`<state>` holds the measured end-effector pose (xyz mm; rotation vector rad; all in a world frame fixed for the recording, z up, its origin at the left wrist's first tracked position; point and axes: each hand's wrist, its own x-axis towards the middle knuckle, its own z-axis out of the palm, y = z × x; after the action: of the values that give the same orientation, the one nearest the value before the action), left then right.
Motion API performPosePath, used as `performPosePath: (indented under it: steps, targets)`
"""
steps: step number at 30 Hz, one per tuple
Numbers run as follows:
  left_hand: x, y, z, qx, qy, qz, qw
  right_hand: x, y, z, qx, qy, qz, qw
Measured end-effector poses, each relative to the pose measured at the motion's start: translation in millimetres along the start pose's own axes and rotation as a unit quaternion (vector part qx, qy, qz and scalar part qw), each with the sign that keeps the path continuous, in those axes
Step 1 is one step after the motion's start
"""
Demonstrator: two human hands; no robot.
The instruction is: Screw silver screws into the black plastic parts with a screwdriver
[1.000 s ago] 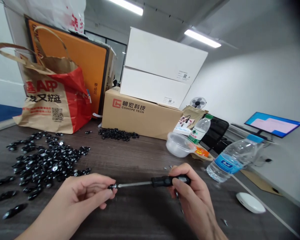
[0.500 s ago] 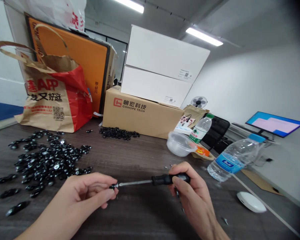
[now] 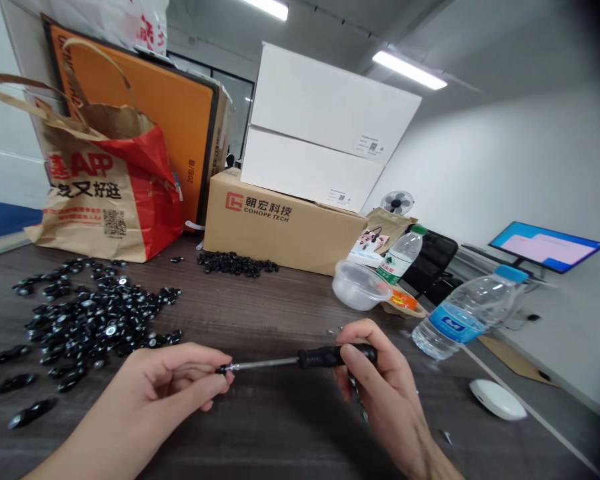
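- Nearest, the left hand [image 3: 165,387] is closed in a pinch, thumb and forefinger gripping a small black part [image 3: 222,369]; its silver end faces the tool
- The right hand [image 3: 380,393] is wrapped around the handle of a screwdriver [image 3: 323,357]; the shaft points across to the left fingertips, its tip at the silver end; whether it is fully seated is too small to tell
- The step in hand looks like driving or loosening a screw; the next move would call for a firm pinch, the shaft in line, and light pressure while the handle turns; a slip could push the tip off towards the fingers
- Against the earlier frame, the view has shifted slightly; both hands keep nearly the same pose, and the part and shaft meet at much the same place
- On the dark table [image 3: 280,313], a loose screw [image 3: 447,437] lies beside the right forearm; a white rounded device [image 3: 498,400] lies farther right
- Beyond the left hand spreads a large pile of black parts [image 3: 95,313]; a smaller dark pile [image 3: 235,264] sits just before the cardboard box [image 3: 280,233]
- To the right stand a clear tub [image 3: 357,287] and a blue-capped bottle [image 3: 453,323]
- Farther back are a paper bag [image 3: 95,200], white boxes [image 3: 330,113] atop the cardboard one, and a lit monitor [image 3: 547,247]
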<state>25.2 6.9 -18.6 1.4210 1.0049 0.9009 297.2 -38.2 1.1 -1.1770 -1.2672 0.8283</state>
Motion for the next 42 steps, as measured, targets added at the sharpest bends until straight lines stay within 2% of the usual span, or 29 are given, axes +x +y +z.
performPosePath:
  steps: [6,10,15,18,23,27,31,36,40,42]
  targets:
    - [-1,-6,-3.6,0.008,0.013,-0.007,1.000,0,-5,-3,0.065,-0.069,0.038,0.995]
    - [-1,-7,-6.1,0.026,0.010,0.006,1.000,0,-4,-1,0.004,-0.042,0.025,0.999]
    - [-2,-1,-7.2,0.055,0.021,0.020,0.998,0,-7,1,0.012,-0.046,0.040,0.998]
    - [-3,-1,-7.5,0.067,0.028,0.025,0.997,1,-7,1,-0.027,-0.039,0.031,0.998]
    - [-2,-1,-7.9,0.058,0.029,0.030,0.997,2,-7,1,0.005,-0.054,0.060,0.997]
    - [-2,2,-8.0,0.052,0.027,0.034,0.998,2,-6,0,-0.063,-0.036,0.046,0.996]
    - [-2,1,-8.7,0.054,0.024,0.035,0.998,2,-6,-2,-0.004,-0.076,0.060,0.995]
    - [0,-7,-10.5,0.025,0.026,0.039,0.999,1,-9,0,-0.057,-0.053,0.034,0.996]
    - [-1,-9,-11.3,0.032,0.021,0.036,0.999,0,-10,2,-0.017,-0.082,0.047,0.995]
    - [-2,-7,-11.2,0.043,0.021,0.043,0.998,1,-10,2,-0.033,-0.066,0.045,0.996]
